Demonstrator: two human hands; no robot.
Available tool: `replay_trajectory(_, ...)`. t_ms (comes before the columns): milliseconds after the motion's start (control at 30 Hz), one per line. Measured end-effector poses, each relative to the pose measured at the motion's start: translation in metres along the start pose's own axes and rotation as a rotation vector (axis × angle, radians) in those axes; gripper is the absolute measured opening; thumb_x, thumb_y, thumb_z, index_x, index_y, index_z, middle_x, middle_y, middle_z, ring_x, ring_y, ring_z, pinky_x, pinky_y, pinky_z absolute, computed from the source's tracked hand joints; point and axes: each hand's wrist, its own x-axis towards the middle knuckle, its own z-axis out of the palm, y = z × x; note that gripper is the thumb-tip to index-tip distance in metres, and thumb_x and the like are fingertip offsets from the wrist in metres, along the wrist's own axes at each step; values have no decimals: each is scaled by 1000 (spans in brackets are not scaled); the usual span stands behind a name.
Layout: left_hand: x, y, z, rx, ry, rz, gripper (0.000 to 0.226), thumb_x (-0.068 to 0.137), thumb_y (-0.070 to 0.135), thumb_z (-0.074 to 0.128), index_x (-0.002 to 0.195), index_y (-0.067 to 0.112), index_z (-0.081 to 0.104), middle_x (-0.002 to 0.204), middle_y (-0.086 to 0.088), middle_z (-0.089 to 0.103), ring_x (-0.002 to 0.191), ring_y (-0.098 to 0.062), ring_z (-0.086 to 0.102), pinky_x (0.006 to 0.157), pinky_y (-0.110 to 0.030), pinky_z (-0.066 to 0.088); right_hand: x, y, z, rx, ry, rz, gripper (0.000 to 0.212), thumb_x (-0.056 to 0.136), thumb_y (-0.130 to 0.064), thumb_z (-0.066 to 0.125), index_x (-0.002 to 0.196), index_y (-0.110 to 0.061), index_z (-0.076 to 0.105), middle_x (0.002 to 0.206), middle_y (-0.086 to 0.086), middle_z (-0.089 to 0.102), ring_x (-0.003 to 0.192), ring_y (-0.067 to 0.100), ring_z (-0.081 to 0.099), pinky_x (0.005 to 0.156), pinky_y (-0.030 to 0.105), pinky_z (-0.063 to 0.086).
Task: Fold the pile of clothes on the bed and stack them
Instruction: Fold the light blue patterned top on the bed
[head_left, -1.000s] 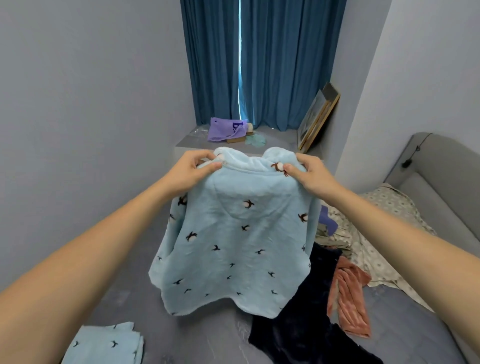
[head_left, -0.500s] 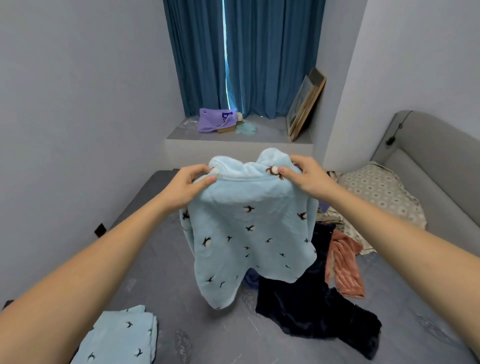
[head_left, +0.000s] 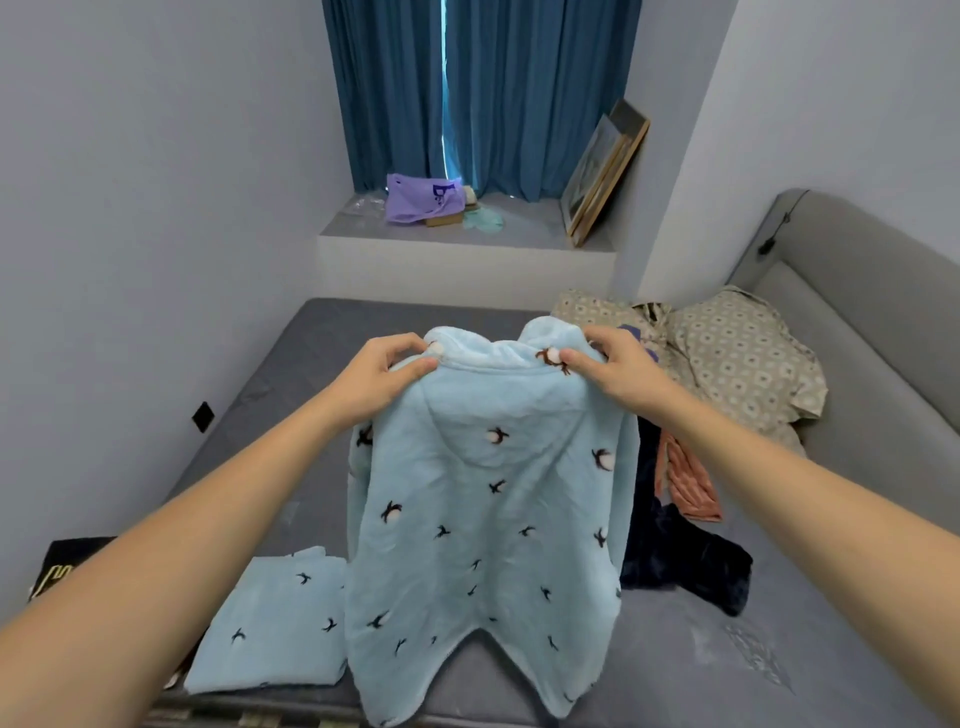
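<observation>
The grey bed (head_left: 291, 415) carries a dark navy garment (head_left: 685, 561), a folded light-blue piece (head_left: 275, 623) and a pink garment (head_left: 685, 483). Above it hangs the light-blue fleece top (head_left: 488, 509), pinched at its collar by the left hand (head_left: 379, 374) and right hand (head_left: 618, 369).

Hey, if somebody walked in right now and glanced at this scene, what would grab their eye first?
First, the fluffy light-blue fleece top with small dark bird motifs, held up mid-frame over the grey bed, the left hand and right hand gripping its shoulders. Next, a matching folded light-blue piece lies lower left. Unfolded dark navy and salmon-pink garments lie to the right.
</observation>
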Motion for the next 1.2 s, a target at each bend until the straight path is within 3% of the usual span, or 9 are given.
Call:
replay_trajectory(133, 27, -30, -2, 12, -16, -68, 13, 103, 31, 66, 100, 24, 76, 101, 3, 76, 91, -5, 68, 78, -22, 53, 25, 23, 20, 50, -31, 49, 17, 99, -36, 69, 82, -35, 70, 74, -21, 67, 66, -7, 57, 61, 12, 40)
replay_trajectory(267, 83, -69, -7, 34, -3, -113, 11, 102, 24, 68, 100, 18, 77, 102, 2, 77, 91, -3, 67, 81, -20, 51, 86, 65, 37, 106, -58, 65, 28, 98, -37, 71, 87, -12, 71, 77, -8, 68, 69, 5, 58, 63, 29, 43)
replay_trajectory(333, 118, -90, -12, 36, 9, -137, 11, 102, 22, 68, 101, 16, 77, 103, 1, 78, 92, -4, 68, 83, -21, 52, 127, 84, 43, 123, -79, 93, 40, 98, -37, 71, 94, 2, 68, 90, 18, 71, 76, 19, 63, 68, 42, 48)
replay_trajectory(400, 160, -107, -21, 50, 18, -151, 12, 102, 22, 68, 102, 15, 77, 104, 0, 78, 94, -7, 69, 85, -24, 53, 173, 101, 43, 119, -86, 88, 44, 99, -36, 70, 95, 8, 64, 98, 31, 67, 77, 24, 61, 70, 41, 46)
replay_trajectory(633, 310, -129, -65, 151, 121, -95, 13, 102, 21, 68, 102, 10, 76, 98, -2, 76, 88, -9, 65, 82, -26, 50, 325, 123, 18, 95, 19, -3, 28, 100, -36, 69, 98, -10, 75, 97, 9, 77, 90, 23, 71, 75, 40, 52)
replay_trajectory(767, 363, -108, -92, 187, 165, -25, 18, 102, 23, 68, 105, 7, 75, 96, -4, 75, 86, -7, 63, 80, -24, 48, 381, 117, -9, 55, 99, -115, 26, 100, -30, 70, 89, -7, 71, 90, 9, 72, 80, 19, 63, 74, 37, 46)
replay_trajectory(867, 377, -89, -106, 200, 219, 39, 19, 103, 26, 68, 104, 9, 75, 91, 5, 72, 80, 2, 61, 77, -14, 47, 400, 104, -22, 38, 177, -175, 37, 98, -37, 71, 85, -2, 66, 79, 1, 61, 73, 13, 53, 68, 35, 40)
replay_trajectory(1033, 352, -100, -97, 172, 232, 23, 27, 102, 29, 68, 101, 3, 72, 91, -5, 67, 80, -7, 56, 74, -20, 46, 383, 103, -17, 37, 129, -164, 40, 96, -43, 72, 83, -5, 64, 75, -2, 54, 69, 10, 46, 65, 31, 36)
replay_trajectory(1200, 281, -174, -43, 107, 175, -101, 30, 102, 25, 68, 93, -4, 69, 83, -9, 59, 80, -17, 48, 74, -34, 37, 317, 152, 41, 90, -23, -22, 36, 99, -32, 71, 107, 3, 72, 104, 32, 69, 84, 23, 54, 74, 42, 44)
